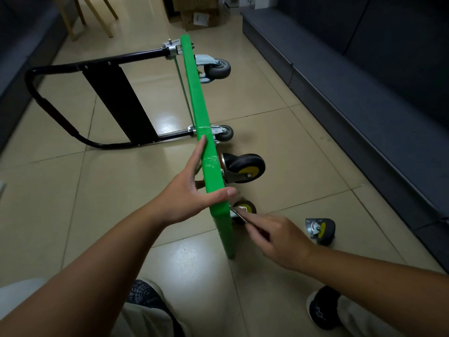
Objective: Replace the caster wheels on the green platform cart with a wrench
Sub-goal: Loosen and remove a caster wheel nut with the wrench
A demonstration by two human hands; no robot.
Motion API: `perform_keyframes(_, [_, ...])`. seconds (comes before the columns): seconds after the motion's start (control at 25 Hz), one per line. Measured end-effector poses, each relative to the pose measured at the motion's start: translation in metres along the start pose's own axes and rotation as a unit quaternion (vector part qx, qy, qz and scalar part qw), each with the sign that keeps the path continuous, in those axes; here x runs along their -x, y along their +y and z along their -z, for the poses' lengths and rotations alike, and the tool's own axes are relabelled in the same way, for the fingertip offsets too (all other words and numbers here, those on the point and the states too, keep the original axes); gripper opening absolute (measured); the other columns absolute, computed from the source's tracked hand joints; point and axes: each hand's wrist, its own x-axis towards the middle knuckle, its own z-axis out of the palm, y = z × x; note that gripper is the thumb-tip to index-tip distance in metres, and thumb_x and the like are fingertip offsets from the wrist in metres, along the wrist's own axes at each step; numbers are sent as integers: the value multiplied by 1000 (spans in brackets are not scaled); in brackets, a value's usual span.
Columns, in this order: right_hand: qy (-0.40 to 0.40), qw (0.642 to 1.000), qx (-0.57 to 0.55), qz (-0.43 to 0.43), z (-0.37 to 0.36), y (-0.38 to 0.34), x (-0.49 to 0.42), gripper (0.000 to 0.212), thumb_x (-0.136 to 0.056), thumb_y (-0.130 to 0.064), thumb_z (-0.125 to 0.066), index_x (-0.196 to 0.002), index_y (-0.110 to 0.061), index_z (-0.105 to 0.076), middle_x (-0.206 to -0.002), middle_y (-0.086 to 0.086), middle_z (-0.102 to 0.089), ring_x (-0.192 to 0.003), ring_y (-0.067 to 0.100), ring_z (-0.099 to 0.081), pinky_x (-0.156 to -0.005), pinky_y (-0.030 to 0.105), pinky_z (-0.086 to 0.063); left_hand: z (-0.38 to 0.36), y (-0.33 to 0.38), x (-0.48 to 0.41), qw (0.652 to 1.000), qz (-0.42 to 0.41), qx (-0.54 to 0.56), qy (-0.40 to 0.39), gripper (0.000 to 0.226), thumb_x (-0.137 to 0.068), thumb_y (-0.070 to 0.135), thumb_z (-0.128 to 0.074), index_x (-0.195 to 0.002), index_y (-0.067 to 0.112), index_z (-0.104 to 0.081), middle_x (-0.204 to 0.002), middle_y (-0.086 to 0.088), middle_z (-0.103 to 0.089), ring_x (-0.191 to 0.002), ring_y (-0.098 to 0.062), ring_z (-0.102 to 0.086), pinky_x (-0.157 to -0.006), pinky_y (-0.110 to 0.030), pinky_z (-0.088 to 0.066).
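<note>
The green platform cart (199, 113) stands on its long edge on the tiled floor, black handle (73, 69) folded out to the left, wheels facing right. My left hand (194, 188) holds the deck's upper edge, thumb over the top, fingers along the left face. My right hand (277, 237) grips a slim metal wrench (239, 214) whose tip reaches the nearest caster (245, 206) with a yellow hub, low on the deck. Above it sits a larger black caster (245, 167) with a yellow hub. Two grey casters (218, 68) (224, 132) are on the far end.
A loose caster (319, 229) lies on the floor to the right of my right hand. Dark sofas run along the right (364, 81) and left sides. Wooden chair legs (73, 25) and a cardboard box (201, 18) stand at the back. My feet are at the bottom.
</note>
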Motion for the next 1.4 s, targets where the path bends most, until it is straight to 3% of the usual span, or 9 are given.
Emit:
perform_keyframes(0.08, [-20,982,-121,-141,22,-16,4,40,-103,-22,-52,-140,-36,-55,-69,3,-66,-47,15,-59,-45,35,-52,0,0,0,1000,-1,5,-4,122,-73,56,-84,-155,54,5,-160,27,-16,-147,-1,-24,-116,-42,-40])
perform_keyframes(0.2, [20,894,-296,-336,40,-43,-23,24,-104,-19,-51,-123,-20,-64,-62,8,-62,-37,22,-54,-36,24,-38,0,0,1,1000,0,15,-5,122,-70,56,-85,-155,55,4,-160,27,-18,-148,-1,-25,-115,-45,-40])
perform_keyframes(0.32, [14,846,-369,-385,56,-75,-56,20,-102,-18,-50,-102,-9,-68,-60,9,-58,-38,19,-48,-39,23,-33,-1,1,1,1000,0,22,-1,125,-64,61,-85,-155,56,2,-164,19,-23,-148,-3,-29,-114,-46,-43])
perform_keyframes(0.48, [-36,825,-399,-399,64,-95,-78,21,-99,-12,-46,-88,-6,-63,-55,6,-52,-38,15,-44,-35,18,-33,1,-1,1,1000,-1,11,3,126,-61,67,-83,-155,56,1,-164,19,-24,-148,2,-25,-115,-43,-42])
perform_keyframes(0.76, [-96,844,-390,-354,70,-94,-78,24,-105,-12,-47,-112,2,-65,-64,9,-50,-41,15,-48,-36,20,-38,-1,-4,1,1000,-5,11,-1,120,-67,68,-79,-154,57,2,-160,26,-23,-146,6,-27,-115,-45,-42])
perform_keyframes(1.0, [-67,957,-204,-194,29,-70,-51,31,-107,-24,-45,-135,-19,-58,-61,0,-64,-47,20,-64,-47,32,-54,0,-8,2,1000,-3,15,2,116,-69,67,-79,-151,63,2,-164,18,-23,-149,-7,-29,-110,-48,-47])
perform_keyframes(1.2, [56,997,-29,-48,-22,-21,-43,54,-106,-36,-40,-157,-40,-23,-120,2,-69,-92,16,-67,-79,36,-59,0,-8,1,1000,2,9,0,119,-66,66,-80,-152,62,2,-164,21,-20,-150,-8,-28,-112,-46,-45])
perform_keyframes(1.32, [72,997,4,-25,-27,-3,-42,54,-106,-34,-43,-157,-40,-24,-115,3,-69,-90,16,-68,-75,35,-59,1,-6,-1,1000,3,8,0,119,-66,65,-80,-153,59,1,-160,27,-19,-150,-5,-24,-113,-46,-44])
perform_keyframes(1.4, [32,996,-36,-81,-21,-7,-23,53,-105,-32,-48,-153,-46,-30,-99,3,-70,-77,13,-68,-68,30,-59,1,-5,-1,1000,5,13,0,121,-65,65,-82,-153,59,1,-160,27,-21,-150,-4,-24,-113,-46,-43])
